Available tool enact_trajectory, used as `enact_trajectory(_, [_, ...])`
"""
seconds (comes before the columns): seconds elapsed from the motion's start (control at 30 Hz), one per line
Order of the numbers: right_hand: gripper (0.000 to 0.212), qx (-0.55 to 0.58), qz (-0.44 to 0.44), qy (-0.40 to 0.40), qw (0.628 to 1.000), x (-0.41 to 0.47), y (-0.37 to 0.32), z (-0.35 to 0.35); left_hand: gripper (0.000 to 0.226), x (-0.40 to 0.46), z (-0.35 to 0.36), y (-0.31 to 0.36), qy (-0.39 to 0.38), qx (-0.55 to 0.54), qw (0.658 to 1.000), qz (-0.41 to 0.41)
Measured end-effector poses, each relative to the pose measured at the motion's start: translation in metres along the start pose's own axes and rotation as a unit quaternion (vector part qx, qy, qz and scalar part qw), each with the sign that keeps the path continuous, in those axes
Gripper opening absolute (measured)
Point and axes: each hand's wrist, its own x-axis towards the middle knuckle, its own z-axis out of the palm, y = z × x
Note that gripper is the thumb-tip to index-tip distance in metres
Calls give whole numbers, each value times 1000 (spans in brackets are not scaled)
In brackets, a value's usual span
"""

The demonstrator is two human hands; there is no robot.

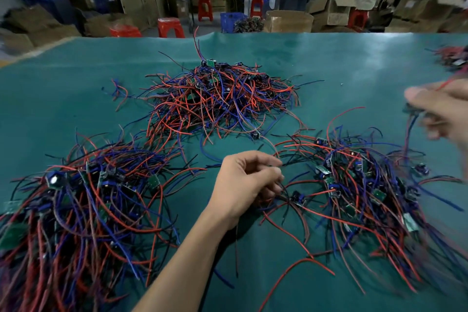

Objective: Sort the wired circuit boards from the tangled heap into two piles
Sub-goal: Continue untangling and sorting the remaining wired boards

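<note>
The tangled heap [217, 99] sits mid-bench, a pile [76, 210] near-left of you and another pile [367, 195] near-right. Your left hand [245, 185] pinches the black wires of a small board [297, 199] between the piles; your right hand [440, 109], blurred, grips a wired board's leads above the green bench [354, 63]

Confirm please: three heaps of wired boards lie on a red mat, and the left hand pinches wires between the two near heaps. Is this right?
One detail is wrong: the mat is teal green, not red, as the head view shows. The rest holds: three heaps lie on it, and the left hand pinches wires between the two near heaps.
</note>
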Motion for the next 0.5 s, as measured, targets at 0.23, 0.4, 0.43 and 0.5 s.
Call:
enact_trajectory(0.23, [19,-342,-87,-103,930,0,-26,45,16,1,2,3,54,-31,998,-1])
enact_trajectory(0.4, [13,-412,-109,-276,862,5,-17,163,16,3,0,2,96,-50,994,3])
enact_trajectory(0.43, [21,-429,-87,-278,855,7,-12,182,17,4,0,1,100,-54,993,1])
enact_trajectory(0.5, [34,-437,-59,-248,863,9,1,206,17,4,-1,1,106,-56,993,-2])
